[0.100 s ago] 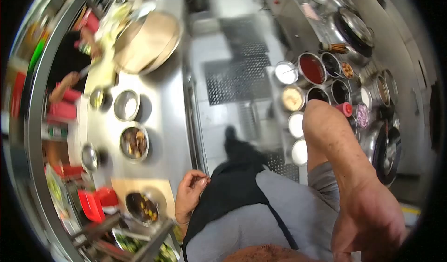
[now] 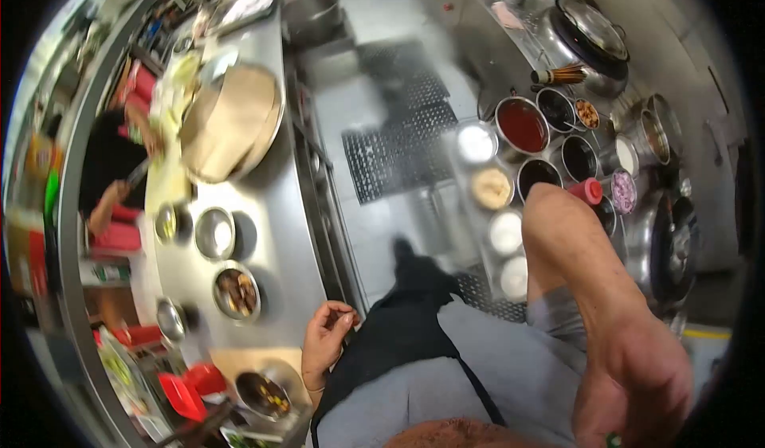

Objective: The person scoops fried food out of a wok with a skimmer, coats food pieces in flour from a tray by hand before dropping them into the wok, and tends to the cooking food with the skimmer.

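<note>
My left hand (image 2: pixel 324 343) hangs beside the black apron (image 2: pixel 386 352), near the edge of the steel counter (image 2: pixel 275 289). Its fingers curl loosely, and I see nothing in them. My right arm is bent, its elbow over the sauce pots. The right hand (image 2: pixel 641 372) is raised close to the camera at the lower right, its fingers mostly cut off by the frame. A small green spot (image 2: pixel 613 440) shows by it at the bottom edge; I cannot make out what it is. Nearest the left hand on the counter is a steel bowl (image 2: pixel 261 392) of dark and yellow food.
Along the left counter stand a wide pan lined with brown sheets (image 2: pixel 231 125), an empty-looking bowl (image 2: pixel 215 233) and a bowl of dark pieces (image 2: pixel 237 290). A co-worker (image 2: pixel 111 165) holds a knife there. Right are a red sauce pot (image 2: pixel 522 125) and woks. A perforated mat (image 2: pixel 398 141) covers the floor.
The whole view has shifted slightly, with the left counter's bowls lower in the picture. Both my hands keep about the same pose; the green spot by the right hand now shows.
</note>
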Demonstrator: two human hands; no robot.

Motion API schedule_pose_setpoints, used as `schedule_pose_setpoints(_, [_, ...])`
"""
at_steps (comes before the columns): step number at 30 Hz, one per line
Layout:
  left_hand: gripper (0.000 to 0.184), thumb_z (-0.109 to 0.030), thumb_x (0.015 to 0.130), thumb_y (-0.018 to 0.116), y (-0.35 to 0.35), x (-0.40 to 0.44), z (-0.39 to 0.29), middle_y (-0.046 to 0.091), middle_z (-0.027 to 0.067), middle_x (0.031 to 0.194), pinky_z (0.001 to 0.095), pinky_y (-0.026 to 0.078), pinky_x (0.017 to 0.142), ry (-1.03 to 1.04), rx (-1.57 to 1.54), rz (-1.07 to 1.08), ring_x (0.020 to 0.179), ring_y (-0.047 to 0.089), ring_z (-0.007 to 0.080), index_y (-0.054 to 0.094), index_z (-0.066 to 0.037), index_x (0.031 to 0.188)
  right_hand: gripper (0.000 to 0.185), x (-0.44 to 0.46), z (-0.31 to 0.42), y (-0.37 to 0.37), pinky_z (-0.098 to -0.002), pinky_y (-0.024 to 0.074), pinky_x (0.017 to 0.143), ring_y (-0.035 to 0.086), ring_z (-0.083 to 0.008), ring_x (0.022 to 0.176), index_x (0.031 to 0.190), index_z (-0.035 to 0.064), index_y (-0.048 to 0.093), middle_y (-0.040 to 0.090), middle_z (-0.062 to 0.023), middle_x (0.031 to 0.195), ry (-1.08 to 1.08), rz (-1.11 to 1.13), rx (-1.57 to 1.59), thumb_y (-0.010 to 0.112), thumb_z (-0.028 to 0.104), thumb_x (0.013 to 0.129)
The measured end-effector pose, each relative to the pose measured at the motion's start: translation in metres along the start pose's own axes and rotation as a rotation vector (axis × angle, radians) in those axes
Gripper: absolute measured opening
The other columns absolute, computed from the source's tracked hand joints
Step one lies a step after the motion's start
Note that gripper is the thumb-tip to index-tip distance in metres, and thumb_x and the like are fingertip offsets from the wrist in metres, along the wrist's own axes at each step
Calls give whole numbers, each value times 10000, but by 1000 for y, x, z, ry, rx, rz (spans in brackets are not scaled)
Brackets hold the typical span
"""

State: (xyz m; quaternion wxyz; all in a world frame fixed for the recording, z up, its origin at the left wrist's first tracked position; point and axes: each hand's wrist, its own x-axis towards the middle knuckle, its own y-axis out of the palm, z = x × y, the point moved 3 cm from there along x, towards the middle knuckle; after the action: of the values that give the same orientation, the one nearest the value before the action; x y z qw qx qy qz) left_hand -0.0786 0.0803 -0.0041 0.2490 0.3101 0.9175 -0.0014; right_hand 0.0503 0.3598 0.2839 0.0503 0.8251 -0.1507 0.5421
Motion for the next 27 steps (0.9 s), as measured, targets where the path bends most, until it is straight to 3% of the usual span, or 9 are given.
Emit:
schedule_pose_setpoints(2, [205,-162,916,642,9,54,-23,624,77,920,301,507,801,31,15,45,856,617,165,557,-3,1015,263,-15,-17,-29,-345,442,1044,547,-239,1185,1171,36,587,593,-130,1243,13,18,-8,515,159,951])
schedule_pose_setpoints(5, [186,-153,922,634,19,107,-59,622,57,907,293,511,788,65,154,92,840,614,148,561,-8,1014,328,-31,-19,-59,-321,465,834,576,-176,895,971,112,628,616,-21,1026,-323,-185,-335,483,400,917])
schedule_pose_setpoints(7, [177,-146,924,630,27,137,-80,620,50,904,285,506,789,74,215,121,839,608,138,562,-9,1014,317,-40,-42,-77,-328,468,854,588,-178,877,950,102,624,621,-26,975,-346,-108,-310,490,389,922])
schedule_pose_setpoints(9, [170,-139,926,626,36,169,-99,618,44,905,273,496,789,72,229,145,839,599,126,562,-9,1013,202,-58,-86,-104,-360,457,1034,593,-225,1035,1039,33,591,616,-108,1017,-146,176,-69,526,204,954])
schedule_pose_setpoints(14, [141,-117,925,620,38,248,-139,620,32,902,236,466,780,38,312,252,844,578,98,568,-7,995,443,-105,-126,-132,-385,450,911,564,-223,958,1122,86,500,562,-68,1063,496,215,-512,452,492,952])
schedule_pose_setpoints(15, [123,-105,925,615,37,266,-147,619,22,896,229,460,770,30,324,266,834,571,89,573,-8,988,407,-120,-150,-124,-326,457,811,563,-175,857,998,107,561,576,-22,974,513,139,-617,445,494,943])
schedule_pose_setpoints(18, [104,-95,926,608,33,316,-183,616,14,882,220,451,760,40,320,289,820,562,81,580,-9,978,509,-159,-201,-130,-345,515,623,579,-196,678,858,76,605,609,-24,845,450,140,-730,423,542,947])
schedule_pose_setpoints(20, [105,-100,926,607,31,351,-211,616,17,877,221,449,760,60,316,302,818,562,83,581,-11,976,568,-187,-238,-135,-422,566,541,627,-300,591,873,13,613,669,-83,800,420,122,-674,445,550,951])
schedule_pose_setpoints(27, [93,-96,923,609,29,473,-280,607,25,872,222,441,746,64,260,334,802,549,83,583,-15,962,367,-296,-353,-184,-347,506,545,614,-240,578,781,-3,597,640,-138,748,856,122,-956,541,322,943])
